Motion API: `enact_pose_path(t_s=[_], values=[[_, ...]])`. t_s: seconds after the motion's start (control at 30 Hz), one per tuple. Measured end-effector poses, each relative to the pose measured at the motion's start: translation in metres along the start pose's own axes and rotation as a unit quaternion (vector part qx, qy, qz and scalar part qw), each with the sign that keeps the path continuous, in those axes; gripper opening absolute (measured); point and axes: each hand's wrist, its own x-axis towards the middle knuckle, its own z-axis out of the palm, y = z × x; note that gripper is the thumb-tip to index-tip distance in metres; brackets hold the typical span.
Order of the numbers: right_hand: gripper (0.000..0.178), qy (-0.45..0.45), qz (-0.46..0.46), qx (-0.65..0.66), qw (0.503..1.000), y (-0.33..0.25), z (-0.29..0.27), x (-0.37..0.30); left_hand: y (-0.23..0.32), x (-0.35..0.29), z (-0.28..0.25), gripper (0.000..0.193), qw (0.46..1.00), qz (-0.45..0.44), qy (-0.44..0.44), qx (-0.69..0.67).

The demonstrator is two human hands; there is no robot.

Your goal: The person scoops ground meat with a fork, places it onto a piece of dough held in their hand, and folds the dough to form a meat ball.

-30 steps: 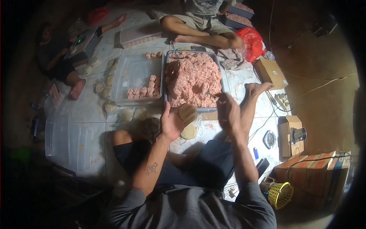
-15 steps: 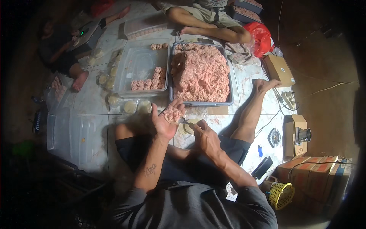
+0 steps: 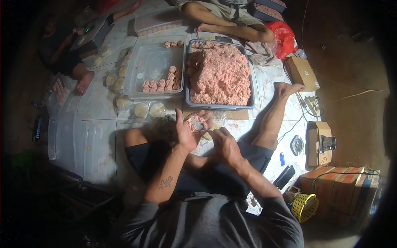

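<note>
Palm up, my left hand (image 3: 187, 139) cradles a wrapper topped with pink minced meat (image 3: 190, 121), its fingers stretched out beneath. My right hand (image 3: 227, 148) grips the handle of a metal spoon (image 3: 199, 125), whose bowl rests against the meat. Partly hidden below my hands are pale round wrappers (image 3: 206, 137). Just beyond sits a grey tub (image 3: 219, 108) heaped with minced meat (image 3: 219, 74). To its left, a clear plastic container (image 3: 138, 62) holds rows of meat dumplings (image 3: 163, 85) along its near and right sides.
Bagged round wrappers (image 3: 141, 110) lie left of my hands. Two other people sit across and at far left. On the right are an ashtray (image 3: 296, 144), a blue lighter (image 3: 282, 159), cardboard boxes (image 3: 337, 188) and a yellow basket (image 3: 305, 208). Clear lids (image 3: 74, 144) lie at left.
My left hand has shifted slightly right and turned. The spoon has moved from the wrapper's edge onto the meat, with my right hand following.
</note>
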Motion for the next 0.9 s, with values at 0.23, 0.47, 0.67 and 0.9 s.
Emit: enact_pose_path(t_s=[0.23, 0.47, 0.67, 0.9], values=[[0.015, 0.14, 0.019, -0.162, 0.977, 0.032, -0.056, 0.055, 0.02, -0.008, -0.01, 0.064, 0.981, 0.028, 0.137, 0.133], [0.021, 0.1, -0.003, -0.309, 0.946, 0.082, -0.039, 0.122, -0.003, -0.017, -0.033, 0.073, 0.979, -0.093, 0.146, 0.105], [0.015, 0.093, 0.037, -0.163, 0.982, 0.046, -0.062, 0.076, 0.001, -0.007, -0.054, 0.079, 0.995, -0.092, -0.038, -0.024], [0.022, -0.043, -0.051, -0.036, 0.997, 0.032, -0.033, 0.012, 0.01, 0.01, 0.002, 0.092, 0.995, -0.082, -0.025, 0.06]])
